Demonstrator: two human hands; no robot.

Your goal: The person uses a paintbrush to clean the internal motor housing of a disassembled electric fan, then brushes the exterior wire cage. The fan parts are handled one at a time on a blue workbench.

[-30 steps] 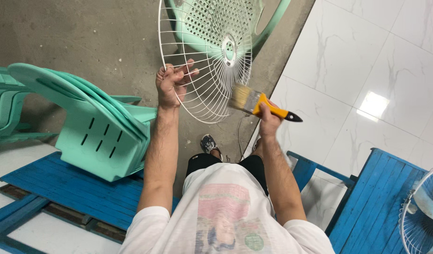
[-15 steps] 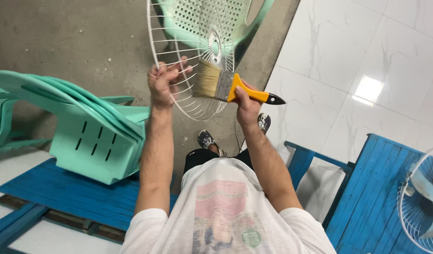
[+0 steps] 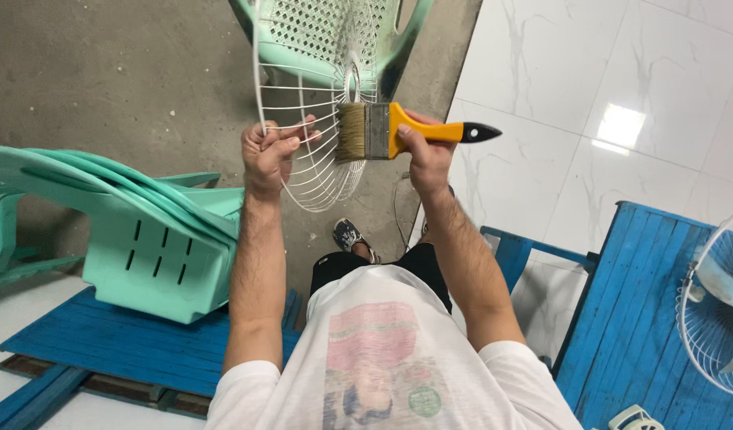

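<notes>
While the stacked green chairs (image 3: 143,239) sit off to the left, the left hand (image 3: 269,155) is clenched on the wire fan guard (image 3: 311,119) at its rim — likely light and springy. The right hand (image 3: 426,151) grips the paintbrush (image 3: 382,130), bristles touching the wires; no containers show.

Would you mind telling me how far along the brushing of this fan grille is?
Done: the white fan grille is off its fan. In hand: the left hand grips its rim while the right hand lays the yellow-handled brush near the hub. Left: cannot tell how much is brushed.
</notes>
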